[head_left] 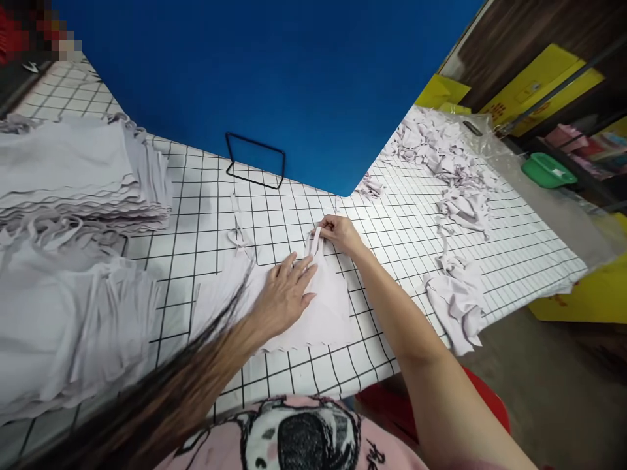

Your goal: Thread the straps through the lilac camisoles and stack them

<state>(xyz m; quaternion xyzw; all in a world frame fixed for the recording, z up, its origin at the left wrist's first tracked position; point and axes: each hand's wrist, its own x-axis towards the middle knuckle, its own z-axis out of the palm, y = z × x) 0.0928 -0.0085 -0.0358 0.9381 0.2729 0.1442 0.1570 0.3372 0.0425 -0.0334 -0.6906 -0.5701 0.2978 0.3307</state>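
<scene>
A white strappy camisole (329, 310) lies flat on the grid-patterned tabletop in front of me. My left hand (285, 295) rests palm down on it, with fingers spread. At the upper right of the camisole, my right hand (341, 234) is closed in a pinch on a narrow shoulder strap (317, 241). The fingertips partly hide where the strap is gripped. Another strap (239, 238) lies loose on the table beyond the left side of the garment. Long dark hair hangs over my left forearm and covers part of the cloth.
Stacks of folded white garments (63, 163) and strappy tops (44, 307) fill the left side. A large blue board (274, 78) overhangs the far side, near a black wire frame (255, 160). Crumpled white pieces (460, 196) lie right. A green basket (548, 171) sits beyond.
</scene>
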